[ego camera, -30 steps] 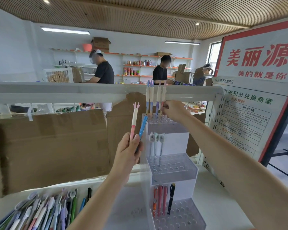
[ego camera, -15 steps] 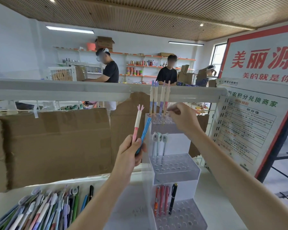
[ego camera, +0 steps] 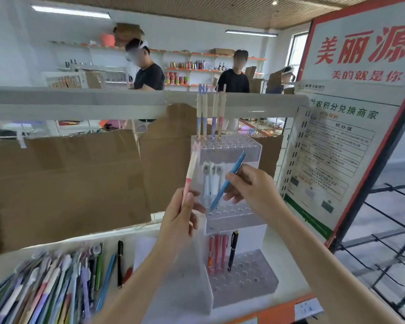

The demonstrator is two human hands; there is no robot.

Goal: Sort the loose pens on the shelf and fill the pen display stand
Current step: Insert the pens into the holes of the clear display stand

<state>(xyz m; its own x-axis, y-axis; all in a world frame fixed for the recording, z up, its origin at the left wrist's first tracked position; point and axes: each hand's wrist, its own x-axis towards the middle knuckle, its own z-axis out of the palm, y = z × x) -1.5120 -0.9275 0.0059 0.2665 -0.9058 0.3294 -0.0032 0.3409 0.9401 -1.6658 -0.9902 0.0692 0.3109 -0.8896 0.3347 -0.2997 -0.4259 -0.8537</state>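
A clear three-tier pen display stand (ego camera: 250, 277) stands on the white shelf. Its top tier holds several pastel pens (ego camera: 211, 115), the middle tier three white-capped pens (ego camera: 212, 174), the bottom tier red pens and a black pen (ego camera: 233, 250). My left hand (ego camera: 180, 220) grips a pink-and-white pen (ego camera: 190, 174) upright beside the stand. My right hand (ego camera: 253, 190) pinches a blue pen (ego camera: 228, 181), tilted, its tip just above the middle tier's holes. A heap of loose pens (ego camera: 47, 291) lies at the lower left of the shelf.
Brown cardboard (ego camera: 63, 183) lines the shelf's back behind my hands. A white shelf rail (ego camera: 80, 101) crosses above. A red-framed poster board (ego camera: 351, 136) stands at the right. Three people stand by wall shelves in the background.
My right hand came down from the top tier and took the blue pen from my left hand, which now holds only the pink-and-white pen. The view tilted downward.
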